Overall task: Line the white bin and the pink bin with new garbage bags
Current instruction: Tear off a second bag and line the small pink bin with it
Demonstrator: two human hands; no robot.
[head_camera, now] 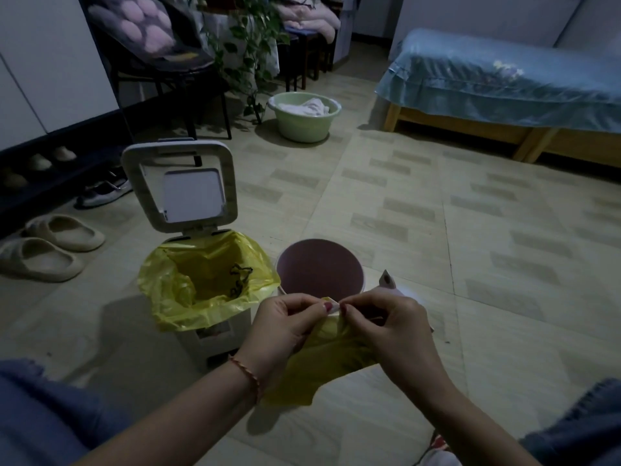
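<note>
The white bin (215, 341) stands at the left with its lid (181, 186) swung up, and a yellow bag (201, 284) lines it and folds over its rim. Right beside it sits the round pink bin (319, 267), bare inside. In front of the pink bin a second yellow garbage bag (322, 358) hangs crumpled between my hands. My left hand (285, 327) and my right hand (386, 327) both pinch its top edge, thumbs and forefingers close together.
Beige slippers (53, 243) and shoes lie on the floor at the left. A green basin (304, 117) with cloth stands further back, near a dark chair (161, 62) and a plant. A bed (504, 95) with a blue cover fills the right. My knees frame the bottom corners.
</note>
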